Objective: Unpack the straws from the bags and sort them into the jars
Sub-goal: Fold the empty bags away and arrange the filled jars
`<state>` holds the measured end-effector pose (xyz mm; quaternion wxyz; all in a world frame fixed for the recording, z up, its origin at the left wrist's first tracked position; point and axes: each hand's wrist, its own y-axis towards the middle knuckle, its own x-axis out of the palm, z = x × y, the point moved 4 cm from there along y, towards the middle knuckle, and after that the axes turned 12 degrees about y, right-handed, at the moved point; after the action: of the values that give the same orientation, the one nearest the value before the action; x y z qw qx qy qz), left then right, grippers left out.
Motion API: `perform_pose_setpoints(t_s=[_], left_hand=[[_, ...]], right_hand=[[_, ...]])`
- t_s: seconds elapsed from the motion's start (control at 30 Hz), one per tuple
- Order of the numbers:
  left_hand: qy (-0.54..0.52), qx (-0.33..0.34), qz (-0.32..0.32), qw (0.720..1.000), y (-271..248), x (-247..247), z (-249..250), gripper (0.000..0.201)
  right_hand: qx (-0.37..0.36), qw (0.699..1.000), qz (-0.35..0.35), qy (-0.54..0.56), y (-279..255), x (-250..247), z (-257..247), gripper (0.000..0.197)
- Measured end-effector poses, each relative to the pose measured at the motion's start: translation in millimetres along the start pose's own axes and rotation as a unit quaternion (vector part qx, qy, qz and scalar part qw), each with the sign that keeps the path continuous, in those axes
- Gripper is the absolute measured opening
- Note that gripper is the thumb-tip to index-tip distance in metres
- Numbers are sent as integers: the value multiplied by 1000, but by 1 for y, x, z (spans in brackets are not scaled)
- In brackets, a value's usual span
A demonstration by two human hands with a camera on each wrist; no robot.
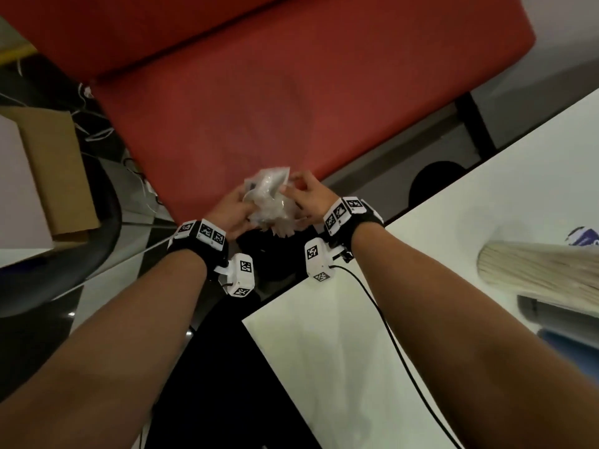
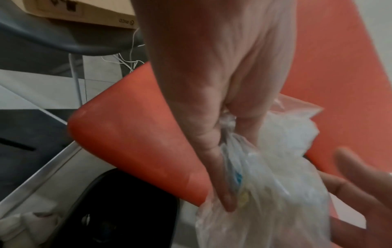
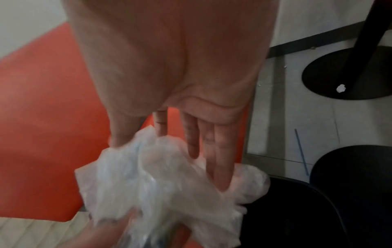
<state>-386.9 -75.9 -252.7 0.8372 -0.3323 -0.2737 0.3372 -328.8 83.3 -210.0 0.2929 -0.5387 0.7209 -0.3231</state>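
Crumpled clear plastic bags, seemingly empty, are bunched between both hands above a black bin off the table edge. The left hand clutches them; the right hand pinches an edge. A straw bundle stands at right, so unpacking looks largely finished.

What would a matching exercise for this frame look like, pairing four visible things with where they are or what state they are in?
Things:
1. crumpled plastic bags
2. black bin
3. bundle of pale straws
4. blue straw

Places or states:
A. lying on the floor tiles
B. gripped by the left hand and pinched by the right hand
C. at the right edge of the head view, over the white table
D. on the floor below the hands, by the red seat

Pairs: 1-B, 2-D, 3-C, 4-A
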Motion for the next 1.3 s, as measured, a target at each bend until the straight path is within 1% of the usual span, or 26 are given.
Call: perform_pose_setpoints(t_s=[0.07,0.13,0.17,0.23,0.3,0.37,0.47,0.6,0.7,0.73,0.77,0.83,0.87,0.9,0.97,1.0,1.03,1.1,1.13,1.2,1.27,1.3], left_hand=[[4,-16,0,1000,14,-8,-12,39],[15,-19,12,1000,29,-15,-26,36],[38,-13,27,999,36,-19,-33,35],[130,6,69,989,50,-29,-47,38],[216,14,95,972,62,-35,-63,45],[247,9,97,964,76,-37,-82,45],[264,-15,80,961,97,-35,-111,47],[339,-48,116,932,124,-35,-142,45],[359,-53,91,927,141,-37,-159,50],[363,-57,80,927,148,-38,-164,53],[367,-63,67,926,154,-39,-168,55],[383,-72,31,920,163,-38,-176,57],[394,-73,15,916,167,-36,-179,57],[404,-76,3,912,169,-35,-182,59],[422,-87,-16,902,172,-32,-182,63],[434,-90,-22,896,173,-31,-180,61],[442,-94,-26,892,173,-30,-176,58],[450,-100,-31,887,168,-30,-161,52],[455,-96,-33,884,163,-30,-151,48],[486,-83,-35,869,150,-29,-124,42],[513,-65,-32,855,136,-26,-88,39],[520,-55,-26,852,129,-23,-66,37]], right_hand=[[45,999,-19,-9,24,-1,8,48],[75,997,-26,-5,48,-2,20,51],[87,996,-28,-12,57,-2,25,51],[114,992,-34,-43,76,0,37,55],[134,987,-41,-76,95,5,50,56],[154,979,-51,-124,112,9,64,51],[181,956,-79,-217,135,10,89,38],[193,951,-62,-234,161,7,122,42],[211,945,-60,-241,178,10,146,47],[218,939,-63,-258,181,11,152,51],[219,921,-71,-313,186,11,157,57],[205,864,-93,-451,195,12,164,65],[209,850,-94,-475,198,12,166,65],[222,846,-90,-477,199,14,167,59],[227,837,-99,-488,202,18,171,34],[218,832,-108,-499,201,20,171,24],[206,833,-109,-501,198,21,169,19],[167,844,-106,-498,186,25,154,16],[153,859,-104,-477,181,26,148,17],[145,895,-89,-412,168,25,128,29],[171,947,-46,-269,151,22,101,40],[163,961,-17,-222,140,18,84,43]])
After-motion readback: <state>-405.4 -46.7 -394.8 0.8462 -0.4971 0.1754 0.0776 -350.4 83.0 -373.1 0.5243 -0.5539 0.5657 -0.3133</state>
